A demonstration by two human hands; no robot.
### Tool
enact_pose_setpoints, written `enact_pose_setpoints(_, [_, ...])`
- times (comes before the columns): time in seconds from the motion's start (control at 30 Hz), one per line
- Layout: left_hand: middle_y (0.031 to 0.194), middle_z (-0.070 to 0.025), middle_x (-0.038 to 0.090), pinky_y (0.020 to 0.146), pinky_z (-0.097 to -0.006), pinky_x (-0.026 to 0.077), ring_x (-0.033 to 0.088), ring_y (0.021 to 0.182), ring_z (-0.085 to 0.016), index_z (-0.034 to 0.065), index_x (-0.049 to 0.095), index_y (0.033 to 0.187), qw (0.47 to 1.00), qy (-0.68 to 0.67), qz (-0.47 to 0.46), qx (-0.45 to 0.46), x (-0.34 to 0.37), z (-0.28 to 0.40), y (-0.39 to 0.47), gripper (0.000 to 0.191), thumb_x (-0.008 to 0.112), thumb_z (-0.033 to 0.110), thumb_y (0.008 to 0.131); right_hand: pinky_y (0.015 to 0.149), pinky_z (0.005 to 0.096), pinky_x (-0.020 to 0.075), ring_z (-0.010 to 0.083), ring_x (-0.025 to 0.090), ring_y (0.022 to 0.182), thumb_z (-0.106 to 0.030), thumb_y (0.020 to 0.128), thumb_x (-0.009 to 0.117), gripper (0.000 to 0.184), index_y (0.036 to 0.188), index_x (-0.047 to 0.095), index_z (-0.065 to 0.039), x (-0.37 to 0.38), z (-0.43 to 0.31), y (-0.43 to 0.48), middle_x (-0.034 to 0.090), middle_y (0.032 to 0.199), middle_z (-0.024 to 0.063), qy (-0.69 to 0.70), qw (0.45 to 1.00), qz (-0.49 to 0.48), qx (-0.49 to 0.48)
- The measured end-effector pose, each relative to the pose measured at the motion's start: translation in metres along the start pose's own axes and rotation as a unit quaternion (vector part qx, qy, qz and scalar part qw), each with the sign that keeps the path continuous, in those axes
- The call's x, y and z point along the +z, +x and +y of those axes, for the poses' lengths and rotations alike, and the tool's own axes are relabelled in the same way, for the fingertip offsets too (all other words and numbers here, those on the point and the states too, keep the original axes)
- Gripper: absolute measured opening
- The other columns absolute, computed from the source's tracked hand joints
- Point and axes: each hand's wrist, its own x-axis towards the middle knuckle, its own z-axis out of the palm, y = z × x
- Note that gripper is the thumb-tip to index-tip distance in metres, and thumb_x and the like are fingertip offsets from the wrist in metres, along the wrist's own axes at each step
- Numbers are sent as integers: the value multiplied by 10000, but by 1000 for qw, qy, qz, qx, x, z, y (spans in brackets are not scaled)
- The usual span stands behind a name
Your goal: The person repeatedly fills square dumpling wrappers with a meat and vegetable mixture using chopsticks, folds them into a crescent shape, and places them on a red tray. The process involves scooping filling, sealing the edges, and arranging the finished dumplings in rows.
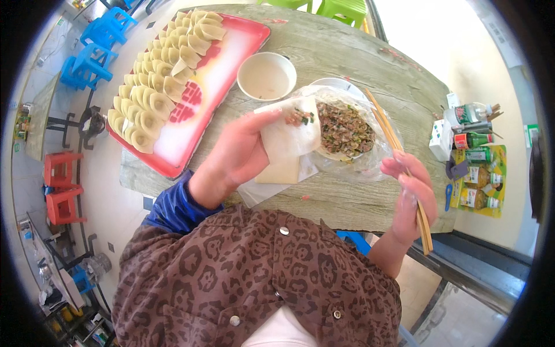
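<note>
My left hand [236, 152] holds a thin square dough wrapper [290, 134] with a small dab of filling [299, 116] near its top. Between the fingers of my right hand [412, 191] is a pair of wooden chopsticks [386, 126], their tips pointing up and left beside the filling. Right of the wrapper, a mound of minced meat with chopped greens [347, 130] lies in a bowl lined with clear plastic [386, 165]. A stack of wrappers [277, 172] rests on a thin sheet below my left hand, partly hidden.
A red-rimmed tray [190, 149] at the left bears rows of folded wontons [160, 78]. A white bowl [266, 77] of cloudy liquid stands between tray and filling. Bottles [472, 139] and a tissue box [440, 139] stand at the wooden table's [334, 47] right edge.
</note>
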Motion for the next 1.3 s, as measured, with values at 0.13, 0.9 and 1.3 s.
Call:
enact_pose_setpoints(0.13, [1501,-180,508,1160,-462,421,549,1347,-305,5,330,1569,997,42,-53,20,23,-6,-7,578,456,289,1082,910,395,546,288,681,1007,-69,987,617,122,1013,690,25,18,14,15,681,1138,193,-110,993,-35,-30])
enact_pose_setpoints(0.9, [1445,-156,545,1131,-469,438,564,1322,-280,35,364,1546,998,-35,-37,-29,21,-10,-14,525,354,339,1119,778,370,483,269,573,917,63,698,781,293,965,722,-41,74,32,37,595,975,81,-207,966,-132,-78])
enact_pose_setpoints(1.3, [1351,-142,600,1052,-454,513,618,1221,-250,-34,468,1451,998,43,19,-32,17,-8,-16,437,463,218,1094,809,415,511,314,571,988,-6,591,753,400,989,727,-41,75,38,30,615,1030,79,-261,930,-191,-178])
